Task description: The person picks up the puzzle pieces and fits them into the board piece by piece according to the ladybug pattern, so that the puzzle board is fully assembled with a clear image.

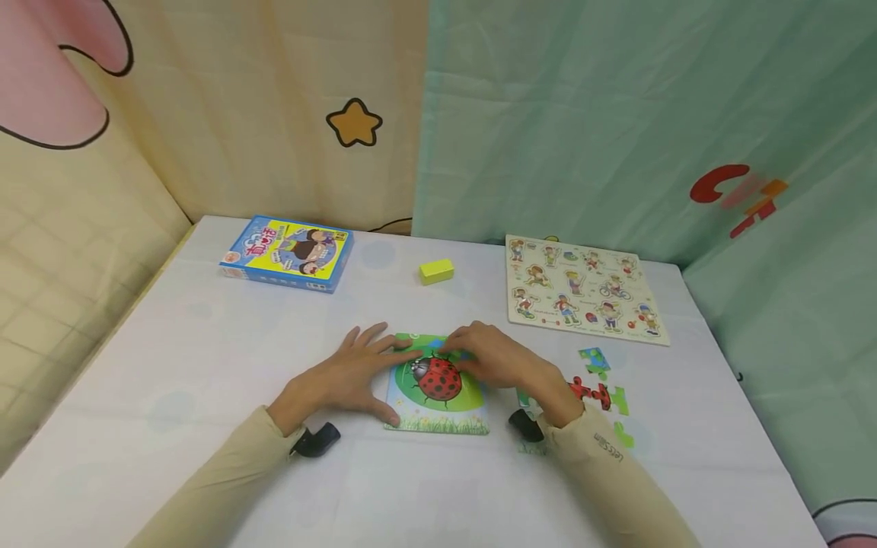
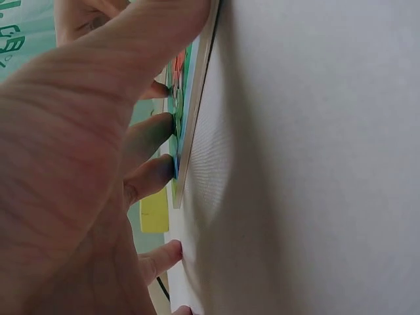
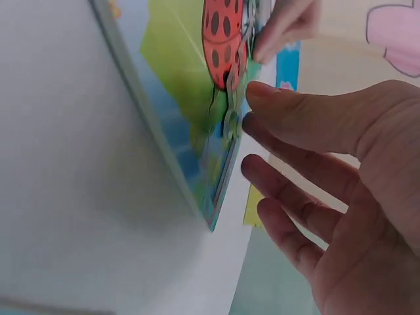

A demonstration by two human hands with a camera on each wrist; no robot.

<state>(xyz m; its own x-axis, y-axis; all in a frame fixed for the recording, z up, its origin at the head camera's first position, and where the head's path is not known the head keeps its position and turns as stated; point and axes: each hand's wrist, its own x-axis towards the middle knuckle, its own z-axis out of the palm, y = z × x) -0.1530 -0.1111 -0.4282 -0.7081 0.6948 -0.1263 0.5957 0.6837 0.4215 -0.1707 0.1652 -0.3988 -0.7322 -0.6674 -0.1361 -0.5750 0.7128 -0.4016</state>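
A square ladybug jigsaw puzzle (image 1: 441, 380) lies on the table in front of me, its ladybug mostly assembled. My left hand (image 1: 356, 373) is spread along its left side, thumb on the lower left corner and fingertips on the upper left part. The left wrist view shows two fingertips of this hand beyond the board's edge. My right hand (image 1: 489, 354) is over the upper right part, with bent thumb and forefinger at a green and blue puzzle piece (image 3: 230, 123). That piece sits slightly raised above the board in the right wrist view.
Several loose puzzle pieces (image 1: 594, 361) lie on the right, partly under my right forearm. Behind stand a yellow block (image 1: 436, 272) and, at the back left, a blue and yellow box (image 1: 288, 253). A wooden picture board (image 1: 582, 289) with figures lies at the back right.
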